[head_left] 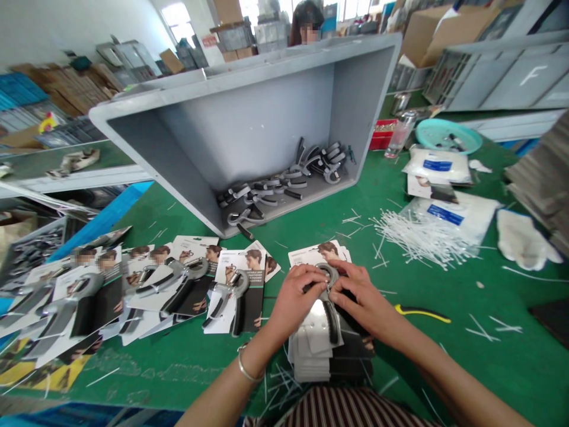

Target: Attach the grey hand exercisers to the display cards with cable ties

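Observation:
My left hand (296,299) and my right hand (362,296) meet over a grey and black hand grip exerciser (331,314), pinching its top loop and a thin white plastic tie against a printed card (317,254). The card and grip lie on a stack of packaging cards (311,359) close under my wrists. My fingers hide the point where the tie passes through. To the left, several carded grips (231,299) lie overlapping on the green table mat (293,228). A yellow-handled tool (422,312) lies to the right of my right hand.
A large grey plastic bin (249,118) lies tilted on its side, holding several loose grips (280,187). White plastic ties (413,237) are heaped on the right beside white bags (448,216), and a white glove (522,240) lies beyond. A person (306,24) stands behind the bin.

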Tool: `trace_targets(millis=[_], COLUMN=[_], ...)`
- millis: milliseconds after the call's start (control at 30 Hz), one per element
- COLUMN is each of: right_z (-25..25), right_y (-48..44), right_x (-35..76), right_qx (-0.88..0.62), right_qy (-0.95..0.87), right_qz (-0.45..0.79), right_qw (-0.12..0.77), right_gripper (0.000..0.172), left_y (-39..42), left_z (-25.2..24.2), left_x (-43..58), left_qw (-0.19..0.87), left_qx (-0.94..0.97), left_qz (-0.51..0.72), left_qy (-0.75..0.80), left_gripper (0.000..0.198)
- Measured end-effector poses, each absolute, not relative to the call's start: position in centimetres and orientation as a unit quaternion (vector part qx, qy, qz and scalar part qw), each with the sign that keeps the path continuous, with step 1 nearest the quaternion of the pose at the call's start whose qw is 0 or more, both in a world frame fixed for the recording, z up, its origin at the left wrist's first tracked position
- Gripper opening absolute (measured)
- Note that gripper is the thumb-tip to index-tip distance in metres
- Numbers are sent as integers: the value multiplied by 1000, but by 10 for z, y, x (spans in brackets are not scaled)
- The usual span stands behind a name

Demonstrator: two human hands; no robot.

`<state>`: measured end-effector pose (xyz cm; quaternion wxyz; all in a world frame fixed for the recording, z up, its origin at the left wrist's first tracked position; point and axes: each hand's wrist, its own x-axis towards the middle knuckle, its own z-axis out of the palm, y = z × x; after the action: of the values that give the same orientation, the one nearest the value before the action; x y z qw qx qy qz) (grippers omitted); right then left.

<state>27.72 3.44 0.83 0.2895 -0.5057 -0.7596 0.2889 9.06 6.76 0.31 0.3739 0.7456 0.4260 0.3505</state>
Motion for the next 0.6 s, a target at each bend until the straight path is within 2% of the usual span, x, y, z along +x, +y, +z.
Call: trace_targets(millis=[333,500,600], right_z=[7,4,2], right_y=[35,38,38], right_x=[276,273,273], right_qx=[-528,-541,-537], right_qy=[-724,-702,-703], right_qz=[315,318,318], right_qw=[313,336,342], right_gripper=[14,17,10], left_y=[65,66,64], left_z=[4,16,22], left_x=[86,85,89], left_qw=[332,399,356], left_qx=[786,744,767], left_qz=[338,333,318], left_qy=[396,420,429], left_gripper=[12,10,7])
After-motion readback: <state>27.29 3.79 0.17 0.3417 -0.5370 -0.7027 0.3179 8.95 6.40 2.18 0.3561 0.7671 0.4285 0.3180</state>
